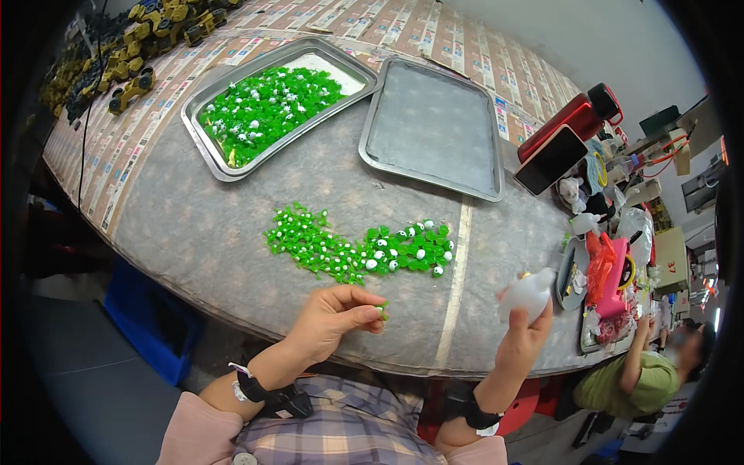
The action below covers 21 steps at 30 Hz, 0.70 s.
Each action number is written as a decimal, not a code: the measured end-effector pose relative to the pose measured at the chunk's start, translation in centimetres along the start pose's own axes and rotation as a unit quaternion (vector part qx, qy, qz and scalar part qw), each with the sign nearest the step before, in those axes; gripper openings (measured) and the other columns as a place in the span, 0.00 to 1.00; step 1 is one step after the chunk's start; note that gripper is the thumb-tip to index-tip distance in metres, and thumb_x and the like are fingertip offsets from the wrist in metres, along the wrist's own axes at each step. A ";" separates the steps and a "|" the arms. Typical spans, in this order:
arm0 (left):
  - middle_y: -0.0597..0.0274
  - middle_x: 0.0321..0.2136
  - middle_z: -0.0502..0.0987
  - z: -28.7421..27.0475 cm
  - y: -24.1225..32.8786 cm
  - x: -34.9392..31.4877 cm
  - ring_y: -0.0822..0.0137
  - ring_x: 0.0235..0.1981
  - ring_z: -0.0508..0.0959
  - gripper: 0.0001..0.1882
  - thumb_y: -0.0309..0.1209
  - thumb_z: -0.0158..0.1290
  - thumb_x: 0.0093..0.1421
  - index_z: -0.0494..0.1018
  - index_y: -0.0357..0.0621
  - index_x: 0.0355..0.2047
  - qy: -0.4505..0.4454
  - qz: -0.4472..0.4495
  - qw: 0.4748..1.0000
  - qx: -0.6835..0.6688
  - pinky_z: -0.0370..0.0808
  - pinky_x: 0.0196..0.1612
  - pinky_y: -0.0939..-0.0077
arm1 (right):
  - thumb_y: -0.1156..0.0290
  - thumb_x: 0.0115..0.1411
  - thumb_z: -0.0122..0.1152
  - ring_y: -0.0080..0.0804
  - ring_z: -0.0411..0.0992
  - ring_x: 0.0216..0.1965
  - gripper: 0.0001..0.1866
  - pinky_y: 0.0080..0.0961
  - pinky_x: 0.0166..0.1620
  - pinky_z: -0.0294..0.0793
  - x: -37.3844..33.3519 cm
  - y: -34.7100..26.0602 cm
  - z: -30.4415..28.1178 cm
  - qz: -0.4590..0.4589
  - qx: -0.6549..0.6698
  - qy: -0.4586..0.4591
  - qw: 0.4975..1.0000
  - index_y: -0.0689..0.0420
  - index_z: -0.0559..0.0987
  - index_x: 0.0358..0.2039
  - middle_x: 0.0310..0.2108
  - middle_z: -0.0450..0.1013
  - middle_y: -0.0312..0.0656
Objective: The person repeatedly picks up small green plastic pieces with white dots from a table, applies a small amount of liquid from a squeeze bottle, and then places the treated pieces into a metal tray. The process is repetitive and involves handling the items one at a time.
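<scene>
Holds both forearms (275,363) forward, with left hand (337,316) pinched and right hand (521,337) raised in a curled grip.

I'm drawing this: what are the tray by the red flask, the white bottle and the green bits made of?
The tray looks like metal, maybe steel: silvery, shiny round the edge, duller inside. The white bottle in the right hand seems plastic: smooth and cloudy. The green bits look like plastic, bright and evenly coloured, but too small to be sure.
</scene>
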State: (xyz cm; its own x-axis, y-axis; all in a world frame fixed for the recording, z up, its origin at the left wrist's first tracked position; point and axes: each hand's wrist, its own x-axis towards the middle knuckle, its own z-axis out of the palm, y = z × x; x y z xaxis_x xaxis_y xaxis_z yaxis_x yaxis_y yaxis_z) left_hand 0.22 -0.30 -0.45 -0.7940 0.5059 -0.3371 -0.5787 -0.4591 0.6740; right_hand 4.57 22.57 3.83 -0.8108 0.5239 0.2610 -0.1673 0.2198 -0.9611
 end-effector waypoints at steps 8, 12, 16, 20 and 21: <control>0.60 0.23 0.73 -0.2 -0.1 0.1 0.73 0.24 0.73 0.05 0.24 0.50 0.49 0.69 0.37 0.27 -0.032 0.000 0.998 -0.062 0.72 0.30 0.80 | 0.45 0.31 0.65 0.20 0.57 0.23 0.33 0.15 0.25 0.55 -2.1 -3.1 4.7 -0.062 0.037 0.074 0.995 0.59 0.64 0.26 0.20 0.57 0.33; 0.60 0.23 0.73 -0.4 -0.2 0.1 0.73 0.24 0.73 0.05 0.25 0.51 0.49 0.69 0.37 0.27 -0.039 0.002 0.997 -0.062 0.72 0.29 0.81 | 0.45 0.29 0.66 0.23 0.57 0.20 0.33 0.17 0.22 0.55 -2.9 -2.7 6.0 -0.110 0.064 0.075 0.989 0.58 0.63 0.24 0.18 0.59 0.33; 0.61 0.23 0.73 -0.4 -0.1 0.0 0.74 0.23 0.73 0.05 0.25 0.51 0.49 0.69 0.37 0.27 -0.041 -0.001 0.997 -0.062 0.72 0.29 0.81 | 0.46 0.32 0.65 0.23 0.57 0.17 0.30 0.18 0.20 0.55 -3.4 -2.7 6.5 -0.146 0.025 0.039 0.988 0.57 0.64 0.23 0.16 0.59 0.33; 0.61 0.22 0.73 -0.5 0.0 0.0 0.74 0.23 0.73 0.05 0.26 0.51 0.49 0.69 0.38 0.27 -0.045 -0.001 0.997 -0.066 0.72 0.29 0.82 | 0.48 0.33 0.66 0.24 0.58 0.18 0.29 0.18 0.20 0.56 -3.5 -2.5 6.4 -0.157 0.000 0.015 0.988 0.58 0.64 0.23 0.16 0.59 0.34; 0.61 0.22 0.73 -0.6 0.0 0.0 0.74 0.23 0.73 0.05 0.26 0.51 0.49 0.69 0.38 0.27 -0.046 0.000 0.997 -0.066 0.72 0.29 0.82 | 0.49 0.34 0.66 0.24 0.58 0.18 0.28 0.18 0.20 0.56 -3.5 -2.5 6.4 -0.158 -0.005 0.014 0.987 0.58 0.65 0.23 0.16 0.59 0.34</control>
State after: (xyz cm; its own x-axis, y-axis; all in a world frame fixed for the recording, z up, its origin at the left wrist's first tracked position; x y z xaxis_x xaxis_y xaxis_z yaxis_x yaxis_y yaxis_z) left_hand 0.17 -0.71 -0.83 -0.7773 0.5674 -0.2716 -0.6027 -0.5480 0.5801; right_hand 4.24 14.96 4.74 -0.7026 0.4513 0.5502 -0.4042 0.3833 -0.8305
